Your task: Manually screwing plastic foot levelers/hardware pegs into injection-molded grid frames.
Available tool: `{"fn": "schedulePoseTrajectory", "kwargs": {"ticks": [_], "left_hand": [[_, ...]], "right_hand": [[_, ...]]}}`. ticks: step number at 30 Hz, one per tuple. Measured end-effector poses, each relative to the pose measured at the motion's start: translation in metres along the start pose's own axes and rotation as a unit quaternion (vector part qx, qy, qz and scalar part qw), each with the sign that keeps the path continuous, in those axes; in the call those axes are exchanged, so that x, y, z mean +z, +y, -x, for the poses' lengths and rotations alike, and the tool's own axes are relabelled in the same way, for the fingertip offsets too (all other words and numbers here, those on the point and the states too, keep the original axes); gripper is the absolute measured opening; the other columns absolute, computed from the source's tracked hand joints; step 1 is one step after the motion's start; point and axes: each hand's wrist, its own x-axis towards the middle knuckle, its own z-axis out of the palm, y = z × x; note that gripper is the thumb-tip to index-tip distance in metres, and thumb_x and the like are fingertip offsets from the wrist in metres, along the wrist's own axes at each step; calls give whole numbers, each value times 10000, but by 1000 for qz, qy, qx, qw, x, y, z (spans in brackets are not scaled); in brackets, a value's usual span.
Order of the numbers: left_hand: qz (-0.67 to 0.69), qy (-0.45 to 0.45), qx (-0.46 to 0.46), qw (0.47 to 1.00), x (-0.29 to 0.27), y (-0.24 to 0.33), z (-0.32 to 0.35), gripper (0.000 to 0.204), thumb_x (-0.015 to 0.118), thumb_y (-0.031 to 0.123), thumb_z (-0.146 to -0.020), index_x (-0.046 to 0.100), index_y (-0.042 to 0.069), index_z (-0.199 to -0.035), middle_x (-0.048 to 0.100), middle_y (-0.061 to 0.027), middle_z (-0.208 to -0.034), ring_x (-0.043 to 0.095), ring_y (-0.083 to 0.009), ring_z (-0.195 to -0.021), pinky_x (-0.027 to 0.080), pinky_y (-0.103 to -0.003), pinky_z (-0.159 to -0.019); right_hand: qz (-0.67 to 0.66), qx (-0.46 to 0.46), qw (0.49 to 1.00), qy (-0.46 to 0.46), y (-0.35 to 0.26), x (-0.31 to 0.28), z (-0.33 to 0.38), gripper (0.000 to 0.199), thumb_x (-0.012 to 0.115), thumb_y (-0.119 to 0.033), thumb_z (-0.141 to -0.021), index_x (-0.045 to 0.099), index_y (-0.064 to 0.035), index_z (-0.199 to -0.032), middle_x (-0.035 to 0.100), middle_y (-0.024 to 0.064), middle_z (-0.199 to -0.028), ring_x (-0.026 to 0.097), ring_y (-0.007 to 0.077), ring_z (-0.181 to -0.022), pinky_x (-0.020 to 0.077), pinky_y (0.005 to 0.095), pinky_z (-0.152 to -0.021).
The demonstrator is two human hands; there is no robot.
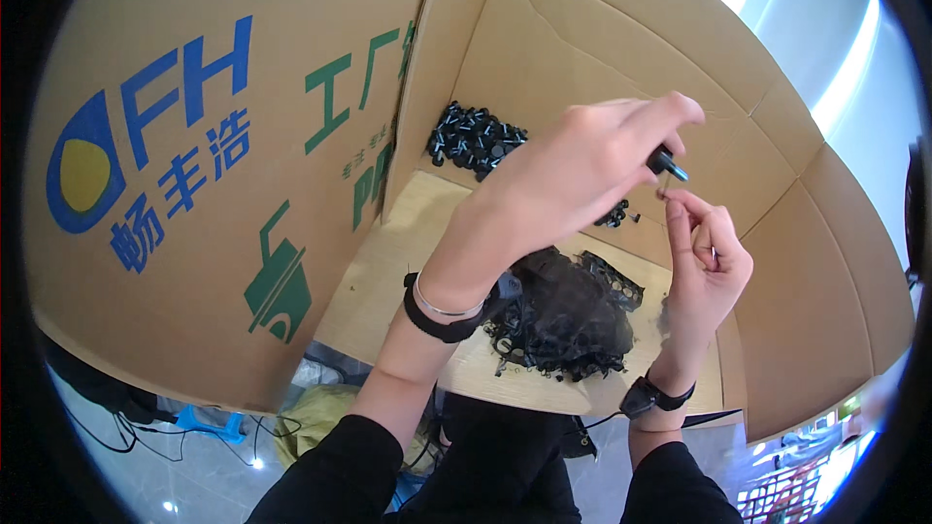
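Observation:
My left hand reaches across to the right, raised above the table. Its fingers close on a small black-headed part with a short metal shaft, the shaft pointing down to the right. Just below it my right hand is pinched, thumb against forefinger, right by the part. Something tiny and thin seems to be at those fingertips, too small to name. Under my hands lies a dark heap of small black pieces in a thin see-through bag. Behind my left wrist is a pile of similar black-headed parts with metal shafts.
Tall cardboard walls bound the wooden tabletop at the left, back and right. A few more black parts lie near the back wall. Cables and a yellowish bag are on the floor at lower left.

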Motion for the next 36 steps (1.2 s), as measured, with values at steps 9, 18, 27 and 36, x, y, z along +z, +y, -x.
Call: {"fn": "schedulePoseTrajectory", "kwargs": {"ticks": [9,18,27,36], "left_hand": [[9,6,12,1000,0,5,-2,437,722,-43,-729,581,40,-1134,708,-87,-975,700,-221,-921,555,-307,-801],[-59,22,34,997,-8,0,0,448,751,-35,-699,598,41,-1114,725,-67,-945,712,-203,-915,560,-286,-772],[-3,24,57,998,-4,14,-2,396,745,-49,-710,605,15,-1075,725,-83,-941,718,-200,-911,566,-281,-776],[-24,5,55,998,-2,3,-2,395,735,-50,-716,591,16,-1078,729,-97,-946,716,-219,-943,563,-291,-789]], "right_hand": [[-214,-4,976,27,-6,-3,-12,386,576,62,-897,303,-86,-668,680,222,-1062,590,141,-864,432,221,-672],[-4,-17,1000,7,-16,3,0,374,661,-3,-875,339,-55,-691,662,68,-828,410,102,-669,354,242,-607],[-285,11,958,41,-14,-4,2,286,535,10,-920,331,-110,-760,650,254,-1080,539,114,-872,388,246,-749],[51,-38,994,87,-5,-3,12,328,626,-13,-908,334,-64,-768,666,73,-813,383,123,-683,323,269,-636]]}}
